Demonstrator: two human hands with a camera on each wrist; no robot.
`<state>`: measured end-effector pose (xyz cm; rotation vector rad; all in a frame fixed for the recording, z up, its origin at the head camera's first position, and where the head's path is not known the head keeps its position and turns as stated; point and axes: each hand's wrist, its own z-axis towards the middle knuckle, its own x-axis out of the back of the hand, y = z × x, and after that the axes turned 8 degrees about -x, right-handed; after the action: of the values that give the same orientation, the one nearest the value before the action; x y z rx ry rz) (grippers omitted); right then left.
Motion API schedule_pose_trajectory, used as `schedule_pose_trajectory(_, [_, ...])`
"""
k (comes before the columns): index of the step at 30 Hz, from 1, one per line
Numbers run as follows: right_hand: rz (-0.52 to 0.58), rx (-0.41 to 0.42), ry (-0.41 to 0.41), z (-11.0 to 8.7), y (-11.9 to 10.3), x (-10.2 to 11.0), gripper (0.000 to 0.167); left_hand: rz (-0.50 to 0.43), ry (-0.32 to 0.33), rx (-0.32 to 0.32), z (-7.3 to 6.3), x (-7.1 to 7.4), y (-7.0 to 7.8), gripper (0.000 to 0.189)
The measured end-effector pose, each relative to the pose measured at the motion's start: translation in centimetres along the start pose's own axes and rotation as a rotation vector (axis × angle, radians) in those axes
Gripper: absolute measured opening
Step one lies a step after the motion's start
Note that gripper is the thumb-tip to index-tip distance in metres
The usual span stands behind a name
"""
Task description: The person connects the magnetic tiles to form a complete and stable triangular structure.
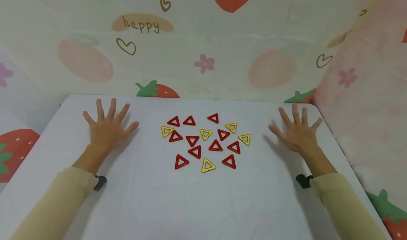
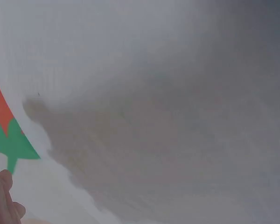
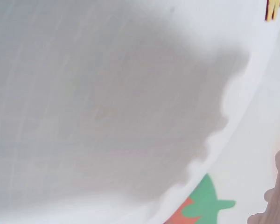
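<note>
Several red triangle frames (image 1: 215,145) and several yellow triangle frames (image 1: 208,165) lie loosely spread on the white table in the head view. To their left, my left hand (image 1: 109,128) is held with its fingers spread and holds nothing. My right hand (image 1: 299,132) is on the other side, fingers likewise spread, with nothing in it. Neither hand touches a triangle. Only part of the left hand (image 2: 4,198) shows at the left edge of the left wrist view. In the right wrist view, a bit of the right hand (image 3: 276,196) appears at the lower right.
The white table (image 1: 203,204) ends at a patterned cloth (image 1: 203,31) behind, printed with strawberries, hearts and flowers. More of this cloth (image 1: 375,127) hangs along the right side. Both forearms have pale sleeves, with a dark band (image 1: 100,182) at the left wrist.
</note>
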<state>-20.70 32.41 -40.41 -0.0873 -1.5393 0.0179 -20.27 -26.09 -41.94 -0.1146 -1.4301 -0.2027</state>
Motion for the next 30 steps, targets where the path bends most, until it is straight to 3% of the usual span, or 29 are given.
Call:
schedule_pose_trajectory(7, [0.029,0.079,-0.025,-1.0,-2.0,0.4,0.085,-0.018,0.054,-0.098,-0.5,0.0,2.5,0.079])
schedule_pose_trajectory(13, [0.031,0.161,0.008,-1.9,-3.9,0.6,0.083,0.012,0.084,-0.195,-1.2,0.0,5.0,0.082])
schedule_pose_trajectory(20, [0.068,0.292,0.026,-3.1,-6.4,0.8,0.079,-0.028,0.138,-0.366,-2.1,-0.3,7.3,0.083])
schedule_pose_trajectory(25, [0.178,0.382,-0.027,-4.1,-7.9,1.0,0.081,-0.078,0.128,-0.522,-2.4,-0.4,8.1,0.085])
schedule_pose_trajectory(30, [0.399,0.417,-0.101,-5.1,-8.9,1.3,0.084,-0.171,0.075,-0.595,-2.5,-0.2,8.7,0.093])
